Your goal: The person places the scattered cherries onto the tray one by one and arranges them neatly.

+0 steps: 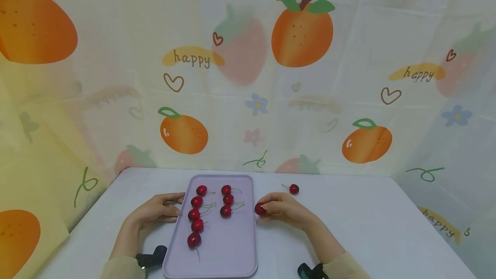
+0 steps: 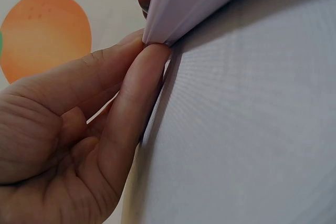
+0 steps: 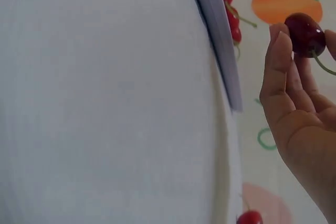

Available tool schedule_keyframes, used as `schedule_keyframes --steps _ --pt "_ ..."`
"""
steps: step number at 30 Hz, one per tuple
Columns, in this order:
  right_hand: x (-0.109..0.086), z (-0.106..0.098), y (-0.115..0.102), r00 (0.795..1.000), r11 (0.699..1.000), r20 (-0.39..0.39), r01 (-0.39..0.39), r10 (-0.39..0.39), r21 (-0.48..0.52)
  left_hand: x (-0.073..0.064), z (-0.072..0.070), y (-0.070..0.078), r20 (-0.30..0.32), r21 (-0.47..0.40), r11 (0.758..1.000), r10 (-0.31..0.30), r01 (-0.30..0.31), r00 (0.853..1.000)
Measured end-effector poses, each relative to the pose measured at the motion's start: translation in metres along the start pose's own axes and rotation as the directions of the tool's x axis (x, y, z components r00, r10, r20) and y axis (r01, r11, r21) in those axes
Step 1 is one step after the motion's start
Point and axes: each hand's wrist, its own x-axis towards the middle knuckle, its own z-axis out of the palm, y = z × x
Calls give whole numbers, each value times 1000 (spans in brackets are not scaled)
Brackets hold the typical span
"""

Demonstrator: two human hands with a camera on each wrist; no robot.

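A lilac tray [image 1: 222,257] lies on the table with two columns of dark red cherries. The left column holds several cherries [image 1: 197,226], the right column three cherries [image 1: 226,211], all with green stems. At the tray's left side is my left hand [image 1: 156,209]; its thumb and fingertips rest against the outer rim, close up in the left wrist view. My right hand [image 1: 286,211] pinches one cherry [image 3: 305,36] between thumb and fingers, just outside the tray's right edge. The cherry's stem hangs free in the right wrist view.
A single cherry [image 1: 294,189] with its stem lies on the white table [image 1: 348,218], beyond my right hand. Behind the table hangs a fruit-patterned cloth [image 1: 240,115]. Each wrist carries a black strapped device [image 1: 153,257].
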Motion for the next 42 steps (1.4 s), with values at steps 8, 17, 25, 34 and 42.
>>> schedule_keyframes --steps 8,17,25,34,42 --pt "15 30 -2 999 994 -35 -9 5 -107 -1 1 1 -9 -6 1000 -18 18 1000" --pt "26 58 2 995 974 -97 -20 -3 -227 -1 1 2 0 -4 1000 -9 9 1000" --pt "36 68 5 994 956 -113 -27 -6 -291 0 2 1 -16 3 1000 -26 26 1000" --pt "39 77 4 992 929 -123 -41 -5 -369 1 0 0 -14 11 999 -30 30 999" --pt "44 81 8 990 917 -137 -45 -11 -396 1 0 0 7 -2 1000 -11 11 1000"
